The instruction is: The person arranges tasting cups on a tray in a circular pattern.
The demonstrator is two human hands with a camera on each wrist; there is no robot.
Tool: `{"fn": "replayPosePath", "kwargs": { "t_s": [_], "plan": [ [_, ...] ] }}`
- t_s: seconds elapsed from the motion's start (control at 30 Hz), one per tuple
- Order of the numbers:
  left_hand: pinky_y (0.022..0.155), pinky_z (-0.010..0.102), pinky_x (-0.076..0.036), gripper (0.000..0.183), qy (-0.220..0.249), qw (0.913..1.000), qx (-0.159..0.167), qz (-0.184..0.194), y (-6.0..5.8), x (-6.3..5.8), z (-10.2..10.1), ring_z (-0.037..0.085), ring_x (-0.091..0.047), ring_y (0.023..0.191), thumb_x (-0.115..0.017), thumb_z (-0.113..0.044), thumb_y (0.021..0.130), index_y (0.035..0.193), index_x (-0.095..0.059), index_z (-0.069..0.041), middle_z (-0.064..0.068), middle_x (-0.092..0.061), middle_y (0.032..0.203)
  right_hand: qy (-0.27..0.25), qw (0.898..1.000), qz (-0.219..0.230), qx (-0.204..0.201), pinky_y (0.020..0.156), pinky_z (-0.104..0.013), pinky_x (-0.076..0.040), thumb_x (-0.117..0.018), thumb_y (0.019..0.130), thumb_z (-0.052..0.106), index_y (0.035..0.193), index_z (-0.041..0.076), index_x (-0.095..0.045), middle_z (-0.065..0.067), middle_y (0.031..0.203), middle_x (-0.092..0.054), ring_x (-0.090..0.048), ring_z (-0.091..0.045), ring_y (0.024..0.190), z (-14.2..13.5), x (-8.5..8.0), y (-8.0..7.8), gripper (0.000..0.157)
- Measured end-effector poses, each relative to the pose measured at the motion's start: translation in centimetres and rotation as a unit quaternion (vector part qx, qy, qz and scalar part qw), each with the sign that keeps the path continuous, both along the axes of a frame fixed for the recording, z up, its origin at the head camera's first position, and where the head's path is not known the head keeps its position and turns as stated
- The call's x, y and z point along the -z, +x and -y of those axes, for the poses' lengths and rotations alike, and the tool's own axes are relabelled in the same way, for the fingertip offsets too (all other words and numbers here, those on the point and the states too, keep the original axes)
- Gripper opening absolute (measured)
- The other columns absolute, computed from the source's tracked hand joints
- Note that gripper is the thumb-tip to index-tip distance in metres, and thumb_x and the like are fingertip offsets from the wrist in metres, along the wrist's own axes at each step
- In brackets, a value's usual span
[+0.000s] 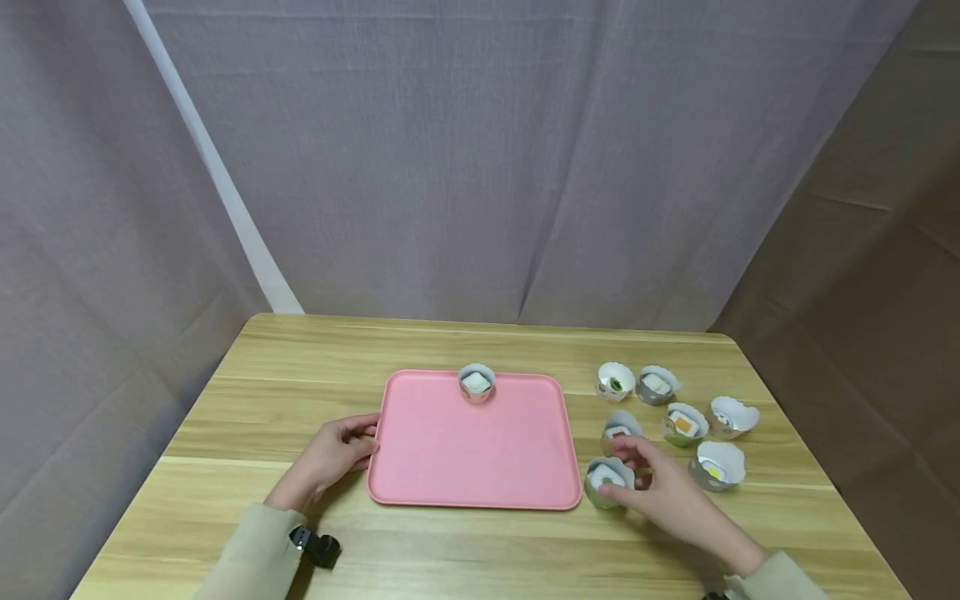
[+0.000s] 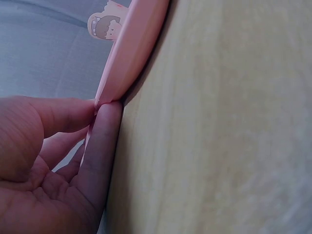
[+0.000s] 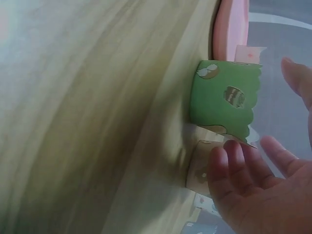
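One green cup (image 3: 224,95) stands on the counter (image 1: 450,554), upright, just beside the near right corner of the pink tray (image 1: 476,450). Right hand (image 1: 667,498) is about it, fingers (image 3: 238,165) parted and, from the right wrist view, not gripping: thumb clear of the wall, other fingertips close by the brown cup (image 3: 199,168) behind. Likeliest fault: closing with the fingers off centre would tip the green cup or knock the brown cup, the gap between the two being so narrow. Walls look like thin paper; a hard squeeze could buckle the scalloped rim and tilt out the white piece (image 1: 603,475) inside. A low sideways move could catch the tray's raised rim. Left hand (image 1: 333,454) has the tray's left edge pinched between its fingers (image 2: 100,146); a tug or lift there could slide the cup on the tray (image 1: 476,397), which sits at the far rim, or push the opposite corner into the green cup. Five more cups (image 1: 684,424) cluster farther right, near enough for a wide sweep of the right hand to topple one
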State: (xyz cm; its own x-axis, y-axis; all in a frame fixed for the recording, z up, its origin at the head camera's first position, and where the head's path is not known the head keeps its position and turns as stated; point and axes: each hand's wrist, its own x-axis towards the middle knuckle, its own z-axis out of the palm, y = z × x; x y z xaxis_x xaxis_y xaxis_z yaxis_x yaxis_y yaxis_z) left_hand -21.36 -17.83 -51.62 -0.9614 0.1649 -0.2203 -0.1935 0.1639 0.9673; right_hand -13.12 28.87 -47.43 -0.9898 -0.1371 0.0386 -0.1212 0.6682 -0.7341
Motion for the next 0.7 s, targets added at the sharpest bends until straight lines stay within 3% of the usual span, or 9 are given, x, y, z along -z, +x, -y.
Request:
{"fn": "replayPosePath", "kwargs": {
  "t_s": [0.27,0.57,0.7],
  "plan": [
    [0.072,0.034,-0.058,0.045,-0.002,1.0000,-0.002,0.004,0.0,-0.1,-0.1,0.020,-0.059,0.087,-0.058,0.006,0.091,0.136,-0.053,0.002,0.017,-0.057,0.113,-0.021,1.000,0.007,-0.007,0.077,-0.029,-0.054,-0.084,0.074,0.036,0.128,0.007,-0.054,-0.004,0.115,-0.061,-0.057,-0.021,0.098,-0.4,0.5,0.3,0.069],
    [0.075,0.036,-0.058,0.045,-0.007,1.0000,-0.001,0.001,0.0,0.1,0.0,0.021,-0.059,0.089,-0.057,0.006,0.092,0.136,-0.052,0.002,0.017,-0.057,0.113,-0.063,0.995,0.075,-0.023,0.079,-0.030,-0.052,-0.085,0.074,0.027,0.136,0.005,-0.045,-0.011,0.123,-0.055,-0.058,-0.023,0.096,-0.7,0.9,0.5,0.077],
    [0.075,0.035,-0.058,0.045,-0.007,1.0000,0.000,0.002,0.0,0.0,0.0,0.020,-0.059,0.089,-0.057,0.005,0.092,0.137,-0.052,0.001,0.017,-0.057,0.114,-0.051,0.994,0.094,-0.028,0.075,-0.026,-0.051,-0.084,0.075,0.028,0.138,0.005,-0.043,-0.011,0.116,-0.055,-0.056,-0.022,0.093,-0.9,1.2,0.3,0.079]
  ]
}}
